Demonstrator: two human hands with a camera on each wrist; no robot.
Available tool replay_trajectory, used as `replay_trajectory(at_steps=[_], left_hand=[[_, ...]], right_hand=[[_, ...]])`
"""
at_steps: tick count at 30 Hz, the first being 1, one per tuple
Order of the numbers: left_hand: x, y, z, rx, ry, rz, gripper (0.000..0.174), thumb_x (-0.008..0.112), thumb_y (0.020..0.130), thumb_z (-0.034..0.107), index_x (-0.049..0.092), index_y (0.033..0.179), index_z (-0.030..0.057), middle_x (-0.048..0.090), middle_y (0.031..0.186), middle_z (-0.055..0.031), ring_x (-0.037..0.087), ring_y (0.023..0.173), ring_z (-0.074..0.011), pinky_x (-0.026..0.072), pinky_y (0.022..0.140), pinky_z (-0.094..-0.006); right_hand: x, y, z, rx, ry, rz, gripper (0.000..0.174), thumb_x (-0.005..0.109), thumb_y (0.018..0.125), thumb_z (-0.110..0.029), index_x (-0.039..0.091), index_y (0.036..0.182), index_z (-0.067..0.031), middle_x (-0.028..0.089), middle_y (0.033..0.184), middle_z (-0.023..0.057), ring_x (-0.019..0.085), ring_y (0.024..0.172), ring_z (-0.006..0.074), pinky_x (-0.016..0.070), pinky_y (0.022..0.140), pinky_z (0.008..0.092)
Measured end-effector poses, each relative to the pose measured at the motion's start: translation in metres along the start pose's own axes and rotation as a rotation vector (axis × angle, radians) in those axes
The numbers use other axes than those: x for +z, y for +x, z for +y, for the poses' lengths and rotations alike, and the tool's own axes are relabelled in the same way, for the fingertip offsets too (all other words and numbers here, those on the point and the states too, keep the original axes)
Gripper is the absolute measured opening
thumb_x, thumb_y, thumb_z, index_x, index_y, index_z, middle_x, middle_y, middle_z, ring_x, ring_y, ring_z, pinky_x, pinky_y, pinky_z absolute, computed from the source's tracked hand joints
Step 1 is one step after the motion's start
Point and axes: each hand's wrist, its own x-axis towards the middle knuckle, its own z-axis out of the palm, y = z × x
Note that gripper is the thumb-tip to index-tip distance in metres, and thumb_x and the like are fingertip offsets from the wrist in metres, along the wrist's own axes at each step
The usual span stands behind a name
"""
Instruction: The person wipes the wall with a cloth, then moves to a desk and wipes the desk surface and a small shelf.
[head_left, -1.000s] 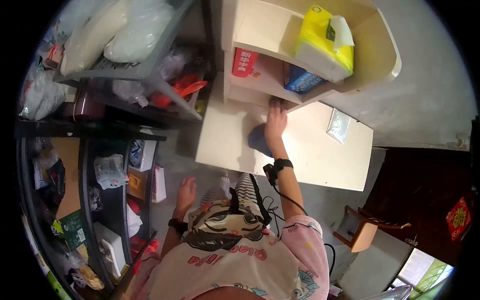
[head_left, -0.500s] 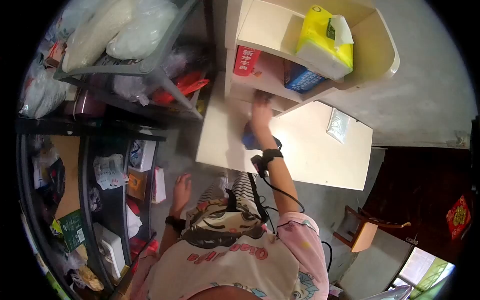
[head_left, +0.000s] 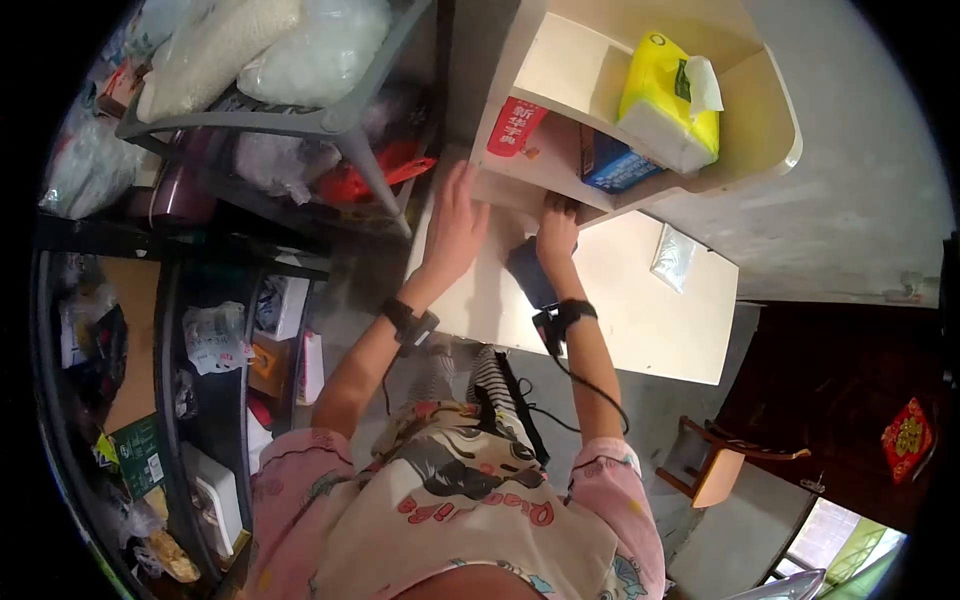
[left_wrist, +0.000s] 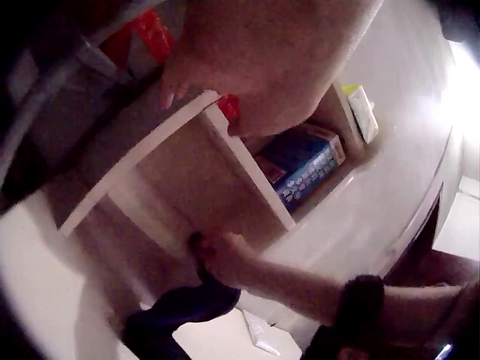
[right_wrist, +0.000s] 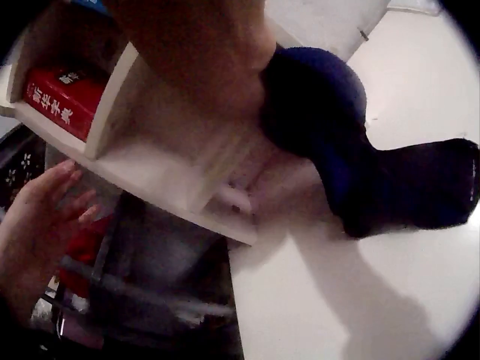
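My right hand (head_left: 557, 230) grips a dark blue cloth (right_wrist: 409, 187), with its fingers in the low opening under the cream shelf unit (head_left: 570, 60). Part of the cloth hangs below the hand, over the white tabletop (head_left: 640, 320). My left hand (head_left: 455, 225) is raised at the unit's left side panel, its fingers extended and holding nothing; in the right wrist view that hand (right_wrist: 49, 214) shows spread fingers beside the panel. A red dictionary (head_left: 515, 127) and a blue box (head_left: 620, 165) stand in the compartment above.
A yellow tissue pack (head_left: 665, 110) sits on the upper shelf. On the tabletop's right lies a flat clear packet (head_left: 675, 255). A grey rack (head_left: 345, 120) with bags stands close on the left, above dark shelving (head_left: 175, 380). A wooden chair (head_left: 720, 475) is at the lower right.
My left hand has risen from beside my leg to the shelf unit's left side. The right hand swept left with the cloth, then back right. The head view has shifted slightly.
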Motion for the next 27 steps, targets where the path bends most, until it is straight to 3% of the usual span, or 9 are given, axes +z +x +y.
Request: replay_trajectory(at_steps=[6, 9, 12, 15, 20, 21, 22, 24, 27], left_hand=[[0.032, 0.031, -0.012, -0.054, 0.026, 0.208, 0.064, 0.058, 0.083, 0.021, 0.025, 0.13, -0.0072, 0.034, 0.127, -0.0324, 0.037, 0.116, -0.0427, 0.0313, 0.097, -0.0443], [0.032, 0.044, -0.002, -0.303, -0.059, -0.007, 0.06, 0.054, 0.087, 0.026, 0.028, 0.127, -0.0102, 0.042, 0.118, -0.0342, 0.044, 0.108, -0.0456, 0.0358, 0.091, -0.0443], [0.034, 0.042, -0.003, -0.351, -0.213, 0.054, 0.056, 0.048, 0.09, 0.03, 0.031, 0.122, -0.0131, 0.05, 0.105, -0.0349, 0.049, 0.097, -0.0477, 0.0402, 0.083, -0.0456], [0.041, 0.04, -0.008, -0.351, -0.07, 0.092, 0.051, 0.043, 0.092, 0.03, 0.035, 0.118, -0.0126, 0.053, 0.099, -0.0339, 0.052, 0.092, -0.0469, 0.042, 0.076, -0.047], [0.033, 0.044, -0.006, -0.393, -0.004, 0.018, 0.044, 0.043, 0.093, 0.028, 0.039, 0.115, -0.01, 0.055, 0.094, -0.0311, 0.054, 0.085, -0.0458, 0.0417, 0.073, -0.0486], [0.033, 0.043, -0.009, -0.331, 0.014, 0.05, 0.042, 0.043, 0.092, 0.027, 0.04, 0.113, -0.0095, 0.056, 0.091, -0.0305, 0.054, 0.083, -0.0457, 0.0418, 0.072, -0.0486], [0.034, 0.04, -0.008, -0.277, 0.029, 0.087, 0.04, 0.043, 0.092, 0.026, 0.041, 0.11, -0.009, 0.056, 0.088, -0.0299, 0.054, 0.082, -0.0457, 0.0418, 0.07, -0.0487], [0.035, 0.044, -0.009, -0.311, 0.004, 0.06, 0.037, 0.044, 0.092, 0.025, 0.042, 0.108, -0.0081, 0.056, 0.088, -0.0295, 0.054, 0.081, -0.0455, 0.0419, 0.069, -0.0486], [0.041, 0.04, -0.012, -0.314, 0.016, 0.087, 0.033, 0.044, 0.092, 0.024, 0.042, 0.105, -0.0068, 0.056, 0.088, -0.0292, 0.054, 0.08, -0.0452, 0.042, 0.067, -0.0484]], right_hand=[[-0.008, 0.012, 0.014, -0.032, 0.159, -0.168, 0.042, 0.056, 0.073, -0.007, 0.051, 0.115, -0.003, 0.057, 0.105, 0.016, 0.057, 0.092, 0.0311, 0.0513, 0.069, 0.0402], [0.006, 0.045, 0.012, 0.068, 0.217, -0.202, 0.036, 0.053, 0.076, -0.016, 0.055, 0.11, -0.0041, 0.058, 0.104, 0.0174, 0.055, 0.095, 0.0343, 0.0461, 0.078, 0.0447], [0.012, 0.035, -0.003, 0.212, 0.337, -0.212, 0.036, 0.051, 0.078, -0.024, 0.057, 0.107, -0.0035, 0.057, 0.11, 0.0174, 0.053, 0.099, 0.0358, 0.0399, 0.088, 0.0463], [0.025, -0.003, -0.013, 0.051, 0.25, -0.037, 0.035, 0.052, 0.077, -0.018, 0.057, 0.108, -0.0029, 0.056, 0.111, 0.0166, 0.053, 0.1, 0.0328, 0.0419, 0.086, 0.0435], [-0.001, -0.012, -0.001, -0.225, 0.071, -0.011, 0.032, 0.051, 0.075, -0.01, 0.058, 0.106, -0.0066, 0.058, 0.106, 0.011, 0.056, 0.092, 0.0259, 0.0521, 0.061, 0.034], [-0.025, 0.001, 0.0, -0.042, 0.003, -0.313, 0.028, 0.051, 0.075, -0.01, 0.06, 0.102, -0.0067, 0.06, 0.1, 0.0101, 0.057, 0.089, 0.0258, 0.0516, 0.062, 0.0355], [-0.014, 0.004, 0.013, -0.051, -0.022, 0.048, 0.023, 0.052, 0.075, -0.01, 0.063, 0.095, -0.0063, 0.062, 0.095, 0.0099, 0.058, 0.084, 0.0257, 0.0511, 0.06, 0.0376], [0.006, 0.007, 0.011, 0.007, -0.037, -0.142, 0.024, 0.052, 0.074, -0.01, 0.063, 0.096, -0.0052, 0.062, 0.095, 0.0119, 0.059, 0.082, 0.0265, 0.0509, 0.061, 0.0381], [0.014, 0.022, -0.018, 0.196, 0.084, -0.075, 0.032, 0.052, 0.074, -0.012, 0.059, 0.104, -0.0032, 0.059, 0.101, 0.0143, 0.059, 0.082, 0.0271, 0.0513, 0.064, 0.0378]])
